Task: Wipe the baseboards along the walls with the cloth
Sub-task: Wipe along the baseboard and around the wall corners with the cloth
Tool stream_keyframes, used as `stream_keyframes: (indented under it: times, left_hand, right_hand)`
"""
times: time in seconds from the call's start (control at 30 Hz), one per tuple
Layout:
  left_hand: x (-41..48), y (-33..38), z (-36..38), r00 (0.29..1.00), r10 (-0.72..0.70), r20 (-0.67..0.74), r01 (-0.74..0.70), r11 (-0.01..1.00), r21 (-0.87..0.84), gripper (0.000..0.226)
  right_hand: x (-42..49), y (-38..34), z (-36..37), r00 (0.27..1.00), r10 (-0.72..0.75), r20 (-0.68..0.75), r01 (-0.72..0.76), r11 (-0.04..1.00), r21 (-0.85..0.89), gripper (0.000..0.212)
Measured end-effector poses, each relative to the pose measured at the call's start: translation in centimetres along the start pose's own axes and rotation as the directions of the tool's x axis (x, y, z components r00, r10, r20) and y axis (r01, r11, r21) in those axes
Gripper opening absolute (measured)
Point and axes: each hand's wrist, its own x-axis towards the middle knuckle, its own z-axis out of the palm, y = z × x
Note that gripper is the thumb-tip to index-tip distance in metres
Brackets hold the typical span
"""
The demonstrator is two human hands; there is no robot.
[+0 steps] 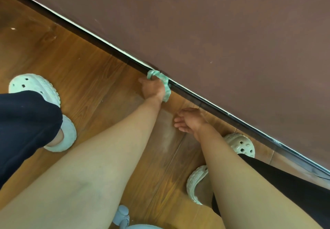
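Forearms, bare, fill the near foreground, with a pale blue object (123, 214) of unclear kind at the bottom edge.

Item: left hand (151, 88), closed on a mint-green cloth (161, 82), nubbly and bunched, pressed against the baseboard (114, 49).

Item: right hand (189, 120), empty, fingers loosely spread, hovering near the floor (85, 78) just beside the skirting.

Item: baseboard, dark, glossy, straight, with a thin pale top line under a matte brown wall (232, 32).

Item: floor, orange wood-grain planks, dusty patches.

Item: two pale perforated clogs (44, 93).

Handling note, as I judge it: I would keep the cloth folded over the top edge and draw it along in one steady stroke.
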Motion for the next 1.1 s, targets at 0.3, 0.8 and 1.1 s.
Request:
stream_keyframes:
  times: [0.3, 0.8, 1.1]
  left_hand:
    - [-1.6, 0.5, -0.2, 1.000, 0.012, 0.019, -0.009, 0.987, -0.162, 0.032]
    - [-8.1, 5.5, -4.8, 0.984, 0.085, 0.157, -0.033, 0.950, -0.311, 0.029]
    - [-10.6, 5.1, -7.7, 0.972, 0.129, 0.195, -0.041, 0.915, -0.402, 0.045]
  right_hand:
    - [-0.1, 0.7, -0.7, 0.998, -0.052, 0.020, 0.051, 0.998, 0.033, 0.008]
    - [-5.2, -4.0, -1.1, 0.975, -0.213, 0.063, 0.208, 0.975, 0.077, 0.011]
    - [-9.8, -6.3, -2.2, 0.930, -0.367, -0.008, 0.367, 0.930, 0.020, 0.009]
